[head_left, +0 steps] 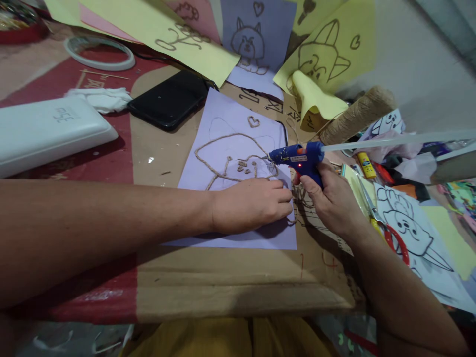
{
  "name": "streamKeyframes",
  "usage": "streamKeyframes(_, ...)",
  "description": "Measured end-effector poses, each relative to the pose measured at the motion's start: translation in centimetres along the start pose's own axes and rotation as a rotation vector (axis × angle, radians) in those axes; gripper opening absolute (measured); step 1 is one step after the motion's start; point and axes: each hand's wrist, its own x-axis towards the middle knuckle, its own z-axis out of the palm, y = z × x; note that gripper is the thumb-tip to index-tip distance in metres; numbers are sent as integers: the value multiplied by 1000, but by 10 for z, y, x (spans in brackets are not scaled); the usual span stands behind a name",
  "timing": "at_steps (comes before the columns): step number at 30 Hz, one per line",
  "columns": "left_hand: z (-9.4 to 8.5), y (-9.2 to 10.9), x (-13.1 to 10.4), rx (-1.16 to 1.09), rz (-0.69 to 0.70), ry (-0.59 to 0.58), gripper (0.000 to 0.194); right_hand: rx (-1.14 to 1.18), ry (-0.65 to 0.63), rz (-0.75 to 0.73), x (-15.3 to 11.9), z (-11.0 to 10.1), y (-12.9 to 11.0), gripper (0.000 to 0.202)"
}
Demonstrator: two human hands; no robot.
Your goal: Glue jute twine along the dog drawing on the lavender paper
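Observation:
My right hand [332,201] grips a blue hot glue gun [301,154] with a lit red light and a long glue stick at its back. Its nozzle points left, at the twine outline on a lilac sheet of paper [208,119]. Brown twine [219,139] forms a rounded head shape, small face details and a heart, over faint pencil lines. Across the lower part of the sheet lies my left hand [256,203], fingers curled near the right edge. Loose twine shows by its fingertips; what they hold is hidden.
A black phone [171,99], white power bank [55,131] and tape roll [99,52] lie left. Twine-decorated sheets [256,39] stand behind. At right are a twine spool [359,116], red-handled scissors [397,243], a glue stick tube [366,165] and a dog drawing [412,228].

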Motion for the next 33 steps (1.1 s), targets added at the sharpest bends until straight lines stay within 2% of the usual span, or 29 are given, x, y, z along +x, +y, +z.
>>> streamKeyframes(7, 1, 1, 0, 4, -16, 6, 18, 12, 45, -32, -1, 0, -1, 39)
streamKeyframes(13, 1, -1, 0, 1, -3, 12, 19, 6, -3, -14, -1, 0, 1, 41)
streamKeyframes(18, 0, 0, 0, -6, -16, -17, 20, -1, 5, 0, -2, -5, -2, 37)
streamKeyframes(27, 1, -1, 0, -10, 5, 20, 20, 0, 5, -14, -1, 2, 1, 38)
streamKeyframes(33, 0, 0, 1, 1, -20, -22, 21, -12, 37, -12, -1, -3, 1, 36)
